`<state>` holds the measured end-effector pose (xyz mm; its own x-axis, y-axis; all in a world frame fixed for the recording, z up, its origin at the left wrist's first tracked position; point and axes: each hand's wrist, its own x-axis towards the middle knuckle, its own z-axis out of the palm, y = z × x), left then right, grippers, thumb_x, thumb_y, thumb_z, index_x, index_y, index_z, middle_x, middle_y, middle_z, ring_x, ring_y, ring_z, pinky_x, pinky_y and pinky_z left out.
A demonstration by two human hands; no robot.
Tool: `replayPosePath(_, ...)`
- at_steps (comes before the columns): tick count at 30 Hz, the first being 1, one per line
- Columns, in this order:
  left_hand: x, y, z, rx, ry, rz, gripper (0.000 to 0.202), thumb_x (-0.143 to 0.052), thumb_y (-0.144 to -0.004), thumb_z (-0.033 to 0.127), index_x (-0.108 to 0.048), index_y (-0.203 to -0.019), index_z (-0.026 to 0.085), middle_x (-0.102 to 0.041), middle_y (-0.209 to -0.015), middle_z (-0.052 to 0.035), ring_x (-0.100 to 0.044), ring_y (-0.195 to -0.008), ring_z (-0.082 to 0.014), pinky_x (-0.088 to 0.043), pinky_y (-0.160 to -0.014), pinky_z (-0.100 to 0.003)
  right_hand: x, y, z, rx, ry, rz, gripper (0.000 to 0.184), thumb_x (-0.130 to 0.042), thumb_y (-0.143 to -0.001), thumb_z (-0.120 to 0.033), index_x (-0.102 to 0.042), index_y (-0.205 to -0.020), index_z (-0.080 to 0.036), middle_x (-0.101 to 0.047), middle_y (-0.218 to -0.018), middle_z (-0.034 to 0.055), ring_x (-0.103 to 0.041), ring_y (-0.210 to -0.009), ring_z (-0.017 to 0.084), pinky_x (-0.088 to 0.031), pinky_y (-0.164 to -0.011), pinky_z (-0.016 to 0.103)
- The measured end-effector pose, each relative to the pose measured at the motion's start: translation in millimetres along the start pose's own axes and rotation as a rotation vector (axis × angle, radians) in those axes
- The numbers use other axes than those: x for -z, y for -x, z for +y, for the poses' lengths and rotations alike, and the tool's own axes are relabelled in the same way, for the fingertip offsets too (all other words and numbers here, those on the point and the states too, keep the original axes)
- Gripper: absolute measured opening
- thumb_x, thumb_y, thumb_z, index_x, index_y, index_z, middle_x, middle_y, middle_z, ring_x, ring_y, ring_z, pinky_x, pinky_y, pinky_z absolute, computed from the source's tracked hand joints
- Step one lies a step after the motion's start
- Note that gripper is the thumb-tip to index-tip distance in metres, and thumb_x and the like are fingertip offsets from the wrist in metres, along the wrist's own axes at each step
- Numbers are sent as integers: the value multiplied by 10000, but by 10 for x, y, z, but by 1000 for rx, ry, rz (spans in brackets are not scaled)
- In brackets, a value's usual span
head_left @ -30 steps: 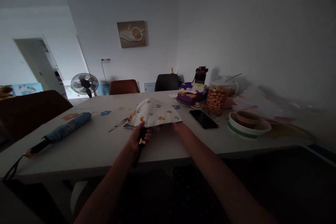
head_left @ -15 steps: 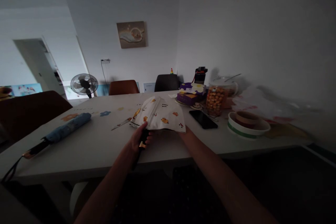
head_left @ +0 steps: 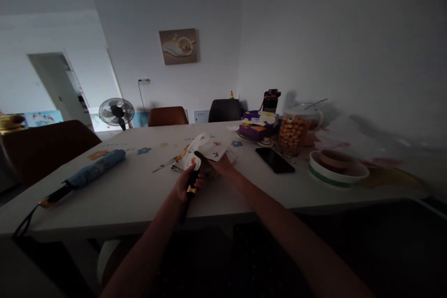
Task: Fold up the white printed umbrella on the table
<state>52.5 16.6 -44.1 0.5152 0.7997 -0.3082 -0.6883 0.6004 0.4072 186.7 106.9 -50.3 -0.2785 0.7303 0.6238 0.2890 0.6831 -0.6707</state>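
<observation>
A white umbrella [head_left: 206, 148] with small orange and dark prints lies partly gathered over the table in front of me, its cloth loose and bunched. My left hand [head_left: 188, 181] is closed around its black handle, just above a gold ring. My right hand [head_left: 223, 166] is at the right side of the cloth and grips it. The fingertips of that hand are partly hidden by the folds. Thin rib ends stick out to the left of the cloth. Further left lies a rolled blue umbrella [head_left: 96, 170] with a black handle and a wrist strap.
Right of the cloth is a black phone [head_left: 274, 160]. Behind it stand purple boxes [head_left: 256, 128], a dark bottle [head_left: 271, 101] and a jar of round brown snacks [head_left: 292, 134]. A green-striped bowl [head_left: 335, 178] sits near the right edge. Chairs [head_left: 167, 116] stand beyond the white table [head_left: 132, 205].
My right hand has moved left and into view from under the cloth. The spread canopy has been drawn together into a smaller bunch. My left hand keeps its hold on the handle.
</observation>
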Motion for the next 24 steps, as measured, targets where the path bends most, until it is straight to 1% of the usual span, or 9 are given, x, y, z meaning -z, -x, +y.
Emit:
replayPosePath(3, 2, 24, -3, -2, 5, -20, 391, -241, -897, 481, -363, -689, 173, -284, -557, 35, -297, -392, -55, -275, -299, -129, 2, -134, -172, 188, 215, -75, 382, -565, -764, -287, -603, -1135, -205, -587, -1198, 75, -447, -1202, 247, -305, -1028, 428)
replayPosePath(5, 5, 26, -15, 11, -17, -8, 413, -214, -895, 494, -367, -683, 174, -271, -547, 40, -275, -378, -54, -264, -289, -132, 11, -212, -248, 271, 335, -122, 529, -543, -788, -343, -486, -1280, -156, -460, -1343, 109, -339, -1286, 256, -235, -1060, 444)
replayPosePath(7, 9, 20, -31, -1, -54, -6, 438, -204, -886, 513, -394, -697, 167, -291, -550, 36, -271, -369, -54, -255, -279, -140, 2, -274, -287, 315, 435, -202, 627, -507, -815, -404, -366, -1366, -140, -345, -1423, 119, -249, -1334, 260, -154, -1076, 479)
replayPosePath(9, 11, 15, -44, -25, -105, -39, 443, -242, -868, 527, -430, -718, 155, -337, -568, 22, -298, -374, -58, -265, -278, -151, -23, -323, -302, 324, 514, -277, 655, -463, -837, -459, -320, -1390, -138, -290, -1449, 122, -204, -1350, 269, -109, -1070, 514)
replayPosePath(13, 16, 28, -40, -47, -179, -124, 323, -366, -811, 433, -452, -698, 142, -385, -589, -1, -365, -411, -72, -322, -307, -167, -69, -409, -343, 291, 610, -375, 628, -413, -855, -502, -367, -1366, -139, -346, -1421, 126, -224, -1339, 290, -114, -1049, 542)
replayPosePath(16, 20, 23, -34, -64, -220, -118, 280, -407, -802, 392, -444, -667, 150, -375, -554, 13, -361, -399, -65, -331, -316, -160, -106, -465, -408, 297, 674, -428, 578, -466, -828, -497, -465, -1296, -157, -402, -1386, 128, -267, -1318, 308, -113, -1037, 566)
replayPosePath(20, 34, -34, -41, 6, -327, -56, 451, -394, -833, 550, -401, -594, 168, -297, -465, 58, -277, -320, -32, -234, -278, -137, -213, -537, -495, 233, 648, -474, 508, -640, -708, -440, -598, -1132, -164, -518, -1282, 145, -364, -1255, 343, -122, -1030, 585)
replayPosePath(22, 41, -39, -39, 63, -319, -53, 500, -348, -836, 598, -359, -564, 179, -257, -438, 67, -254, -306, -28, -211, -271, -133, -251, -602, -533, 217, 579, -458, 478, -658, -699, -418, -607, -1101, -165, -573, -1219, 130, -442, -1197, 327, -183, -1032, 549)
replayPosePath(24, 45, 1, -33, 42, -227, -86, 496, -306, -861, 580, -319, -561, 187, -228, -429, 74, -224, -302, -21, -210, -267, -121, -218, -702, -565, 209, 493, -317, 451, -604, -759, -378, -564, -1149, -155, -580, -1207, 118, -497, -1146, 278, -274, -1020, 463)
